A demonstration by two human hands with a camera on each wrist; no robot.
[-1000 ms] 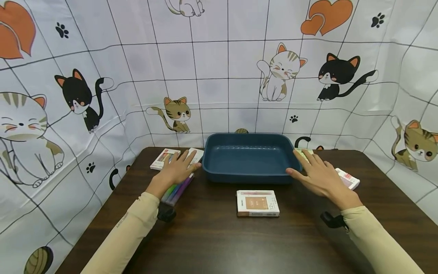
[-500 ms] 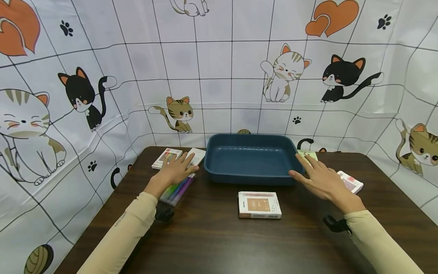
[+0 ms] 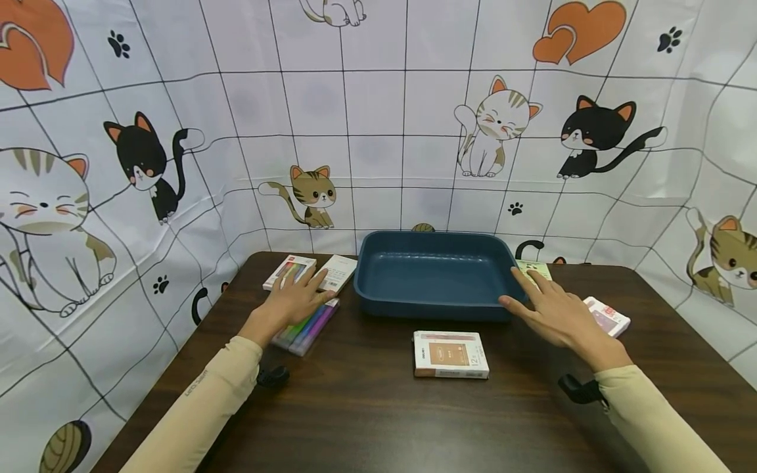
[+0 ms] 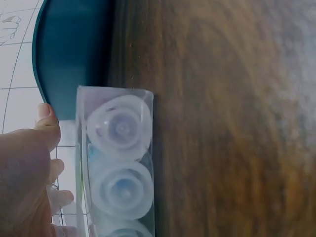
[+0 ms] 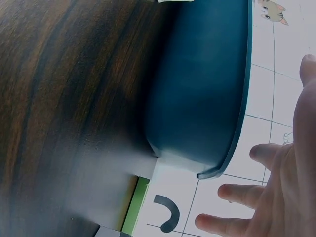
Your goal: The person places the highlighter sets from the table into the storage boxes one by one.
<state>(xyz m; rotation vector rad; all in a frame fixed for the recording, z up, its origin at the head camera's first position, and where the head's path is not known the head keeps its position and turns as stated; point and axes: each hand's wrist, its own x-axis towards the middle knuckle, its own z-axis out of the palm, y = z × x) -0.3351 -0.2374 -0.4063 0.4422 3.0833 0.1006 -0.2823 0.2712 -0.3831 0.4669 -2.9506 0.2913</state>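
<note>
In the head view, your left hand (image 3: 286, 305) is spread loosely, fingers reaching forward and gripping nothing, above the far end of the clear marker pack (image 3: 306, 330), which lies aslant on the brown table (image 3: 414, 420); from here you cannot tell whether your palm touches it. Just past those fingertips are the stripe-fronted box (image 3: 291, 270), farther left, and the printed white box (image 3: 340, 271), near the left end of the blue tray (image 3: 434, 266). The tray sits toward the back of the table, before the cat-print backdrop (image 3: 378, 105). Your right hand (image 3: 558, 315) is spread wide too, thumb apart and holding nothing, by the tray's right end; the yellow-green box (image 3: 535, 267) shows partly behind its fingers, and the pink-and-white box (image 3: 607, 316) lies to its right. Between your hands, nearer you, the tan-fronted box (image 3: 451, 355) lies flat in front of the tray. In the left wrist view, your extended thumb and fingers show beside the clear pack, its round translucent ends facing the camera, the tray beyond. In the right wrist view, your separated fingers have hold of nothing, with the tray's rounded corner and the box's green edge nearby.
</note>
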